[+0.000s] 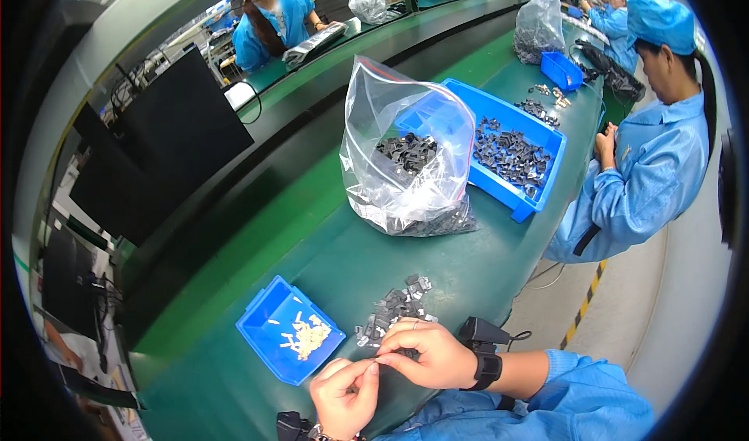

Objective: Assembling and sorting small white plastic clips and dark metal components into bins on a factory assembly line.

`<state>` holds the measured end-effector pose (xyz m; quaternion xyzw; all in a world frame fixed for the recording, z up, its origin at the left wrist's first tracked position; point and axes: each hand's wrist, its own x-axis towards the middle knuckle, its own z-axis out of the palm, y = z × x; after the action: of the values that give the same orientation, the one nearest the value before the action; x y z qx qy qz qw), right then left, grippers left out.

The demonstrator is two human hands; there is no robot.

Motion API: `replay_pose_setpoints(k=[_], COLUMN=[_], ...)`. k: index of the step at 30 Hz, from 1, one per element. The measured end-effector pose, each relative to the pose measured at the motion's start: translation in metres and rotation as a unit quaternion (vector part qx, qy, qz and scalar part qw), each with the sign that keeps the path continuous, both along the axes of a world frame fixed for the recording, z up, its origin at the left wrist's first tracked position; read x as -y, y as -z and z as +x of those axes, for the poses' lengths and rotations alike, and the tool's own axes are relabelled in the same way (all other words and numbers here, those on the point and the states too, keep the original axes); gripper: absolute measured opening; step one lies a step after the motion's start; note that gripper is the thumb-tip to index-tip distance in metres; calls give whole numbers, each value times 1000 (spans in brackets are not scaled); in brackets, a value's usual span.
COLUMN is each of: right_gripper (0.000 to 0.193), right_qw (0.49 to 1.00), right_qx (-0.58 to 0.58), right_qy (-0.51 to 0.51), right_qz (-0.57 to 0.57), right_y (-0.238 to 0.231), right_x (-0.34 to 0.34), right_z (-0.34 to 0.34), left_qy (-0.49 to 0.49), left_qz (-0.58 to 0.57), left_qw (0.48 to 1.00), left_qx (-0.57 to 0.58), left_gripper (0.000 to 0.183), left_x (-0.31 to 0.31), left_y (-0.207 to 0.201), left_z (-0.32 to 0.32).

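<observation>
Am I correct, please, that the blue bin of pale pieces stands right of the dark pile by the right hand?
Not quite: in the head view, the blue bin of pale pieces stands left of the dark pile by the right hand.

A loose, wrinkled light-blue cloth sleeve (581, 386) fills the lower right of the frame, ending partway along the forearm. Above the right hand (429, 355), a wide black wrist strap (489, 367) sits beside a boxy black module (482, 331) with a thin black cable (520, 335). A slim finger ring (415, 325) shows. By the left hand (343, 398), a silvery metal wristband (317, 432) adjoins another black module (292, 425), cropped by the lower edge.
</observation>
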<state>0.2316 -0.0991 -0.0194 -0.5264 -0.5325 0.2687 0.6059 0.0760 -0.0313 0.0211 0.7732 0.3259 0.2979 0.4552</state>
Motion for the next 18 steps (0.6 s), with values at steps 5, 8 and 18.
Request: replay_pose_setpoints(k=[5,8,18], right_gripper=[9,7,11], right_qw=[998,998,987], right_qx=[12,-15,80], right_qy=[5,-23,96], right_qz=[-56,-52,-102], right_y=[-1,1,-6], right_x=[0,-1,-7], right_z=[-7,-12,16], left_qy=[11,14,-37], left_qz=[36,45,-37], left_qw=[999,999,997], left_qx=[1,3,52], left_gripper=[5,5,7], left_x=[-3,-6,-11], left_y=[5,4,13], left_z=[-10,-15,-48])
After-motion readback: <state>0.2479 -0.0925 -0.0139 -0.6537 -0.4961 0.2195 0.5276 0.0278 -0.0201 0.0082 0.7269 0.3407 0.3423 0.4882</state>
